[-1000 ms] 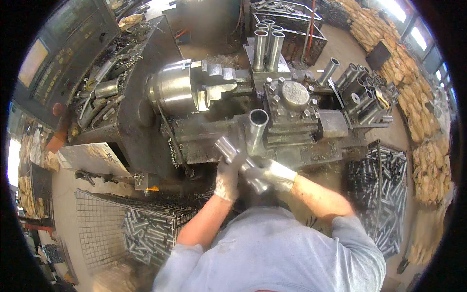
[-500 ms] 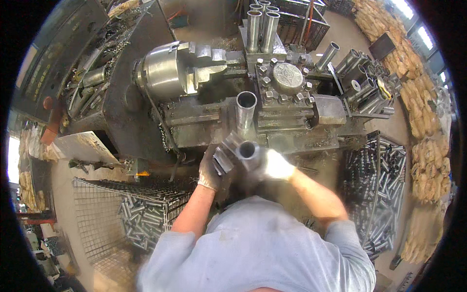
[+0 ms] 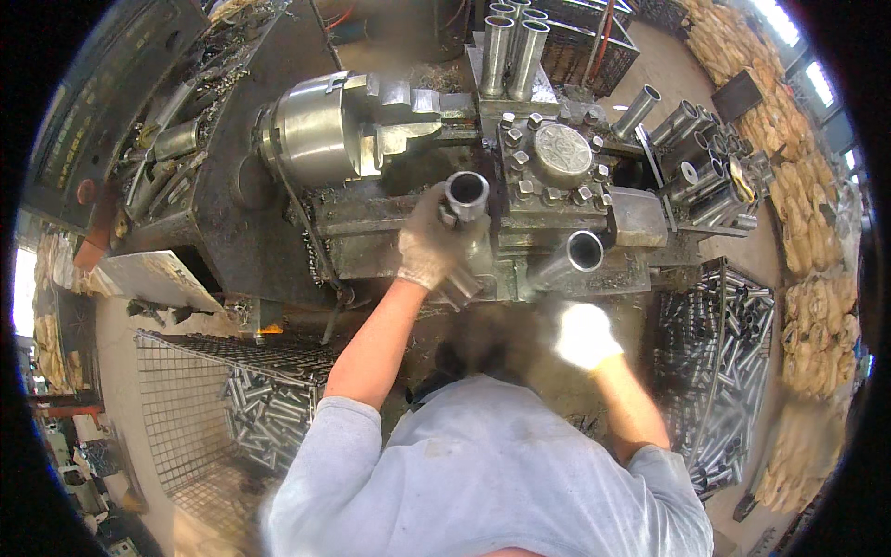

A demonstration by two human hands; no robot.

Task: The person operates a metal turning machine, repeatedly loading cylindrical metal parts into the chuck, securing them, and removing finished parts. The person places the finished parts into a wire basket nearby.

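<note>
My left hand (image 3: 429,243), in a soiled pale glove, is closed at the left side of an upright steel tube (image 3: 467,189), just below its open rim. Under the same hand, short shiny metal pieces (image 3: 460,289) stick out; their full shape is hidden. A second steel tube (image 3: 577,257) leans on the lathe carriage to the right. My right hand (image 3: 587,336), in a white glove, is nearest to that tube and appears apart from it. Glare and motion smear its fingers.
The lathe chuck (image 3: 320,130) lies at the left, the bolted tool post (image 3: 562,150) beyond the tubes. More tubes (image 3: 497,56) stand behind it, others (image 3: 696,153) at the right. Wire baskets of tubes flank me, left (image 3: 176,408) and right (image 3: 724,362).
My left hand has moved forward to the upright tube with the metal pieces. One tube has shifted from between my hands to the carriage at right; my right hand has moved right.
</note>
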